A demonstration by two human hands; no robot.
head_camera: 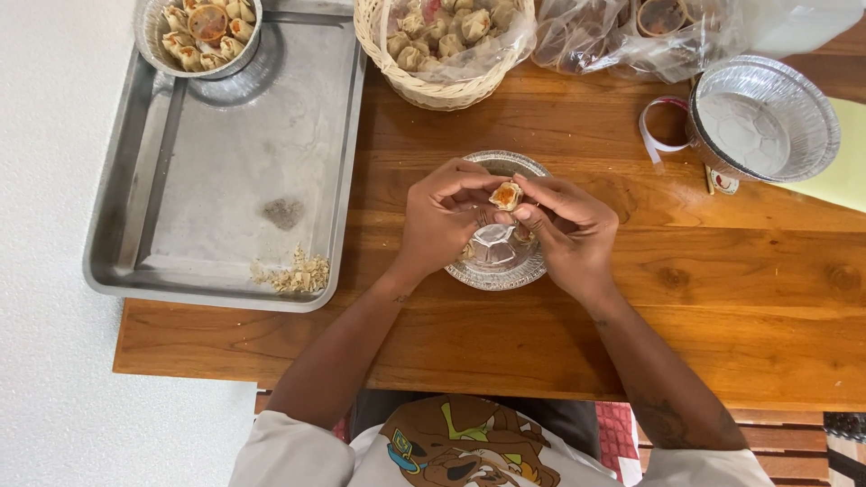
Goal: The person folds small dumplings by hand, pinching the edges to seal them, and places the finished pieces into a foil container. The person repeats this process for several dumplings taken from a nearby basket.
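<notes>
Frame centre: my left hand (pixel 442 216) and right hand (pixel 568 230) pinch one dumpling (pixel 506 195) closed-fingered above the foil cup (pixel 496 257).

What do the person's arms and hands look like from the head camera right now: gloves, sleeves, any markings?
Both hands are bare: no gloves on the left hand or the right hand. Forearms are uncovered, with small dark markings near each wrist and a larger one on the right forearm. Short pale sleeves end above the elbows.
</notes>
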